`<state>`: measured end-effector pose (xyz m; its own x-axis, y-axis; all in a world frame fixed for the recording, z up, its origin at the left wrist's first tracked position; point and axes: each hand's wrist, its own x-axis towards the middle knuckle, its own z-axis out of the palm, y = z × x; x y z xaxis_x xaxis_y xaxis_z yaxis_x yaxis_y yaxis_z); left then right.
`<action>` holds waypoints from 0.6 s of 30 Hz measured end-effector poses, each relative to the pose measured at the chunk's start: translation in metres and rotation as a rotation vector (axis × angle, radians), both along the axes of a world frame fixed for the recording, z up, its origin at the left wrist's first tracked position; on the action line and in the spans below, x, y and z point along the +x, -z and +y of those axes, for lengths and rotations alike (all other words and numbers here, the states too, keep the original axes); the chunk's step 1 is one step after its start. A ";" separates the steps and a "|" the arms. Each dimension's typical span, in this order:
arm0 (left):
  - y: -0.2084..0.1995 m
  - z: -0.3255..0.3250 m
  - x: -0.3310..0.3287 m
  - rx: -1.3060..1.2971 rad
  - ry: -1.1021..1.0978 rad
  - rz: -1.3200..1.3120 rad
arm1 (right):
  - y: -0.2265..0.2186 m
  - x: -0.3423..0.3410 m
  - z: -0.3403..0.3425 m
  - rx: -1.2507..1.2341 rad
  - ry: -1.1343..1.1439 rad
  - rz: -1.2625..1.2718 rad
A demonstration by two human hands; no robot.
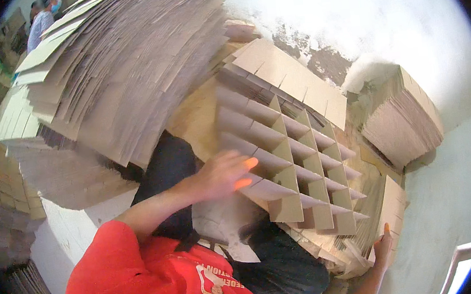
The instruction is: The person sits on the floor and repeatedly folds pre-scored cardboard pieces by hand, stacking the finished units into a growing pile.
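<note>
In front of me stands a partition grid [300,157] of interlocked slotted cardboard strips, with several open cells. My left hand [221,174], with orange covers on its fingertips, is beside the grid's left edge. Its fingers are apart and nothing shows between them; it is slightly blurred. At the lower right, my right hand [382,246] pinches the near end of cardboard strips [392,202] standing in a stack. One orange-tipped finger lies against the pale face of the outer strip, while its other fingers are mostly hidden.
A tall pile of cardboard sheets [140,59] rises at the left. Slotted pieces [291,78] lie behind the grid. Another cardboard stack [402,121] stands by the white wall [430,29] at the right. A person [41,21] is far off at upper left.
</note>
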<state>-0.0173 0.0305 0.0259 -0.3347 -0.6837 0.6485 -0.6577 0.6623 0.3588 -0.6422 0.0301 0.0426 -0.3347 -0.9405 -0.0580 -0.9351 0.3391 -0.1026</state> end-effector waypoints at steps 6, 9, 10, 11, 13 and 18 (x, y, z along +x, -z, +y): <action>-0.009 0.007 0.003 0.006 -0.021 -0.016 | 0.030 -0.013 0.002 -0.009 -0.061 0.428; -0.004 0.008 0.006 -0.004 -0.031 0.002 | 0.030 0.035 -0.018 0.080 -0.012 0.425; -0.010 0.010 0.005 -0.008 -0.042 0.014 | 0.035 0.031 -0.017 0.055 -0.001 0.434; -0.010 0.008 0.004 -0.023 -0.043 0.026 | 0.044 0.024 -0.015 0.026 0.017 0.447; -0.008 0.004 0.004 -0.050 -0.056 0.036 | 0.041 0.023 -0.017 0.006 0.043 0.448; -0.007 0.010 0.022 -0.044 -0.109 0.043 | 0.005 0.053 -0.015 0.013 0.042 0.313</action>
<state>0.0052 0.0408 0.0330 -0.2311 -0.6849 0.6910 -0.7109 0.6037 0.3607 -0.5895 0.0148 0.0378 -0.3768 -0.9253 0.0418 -0.9056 0.3775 0.1932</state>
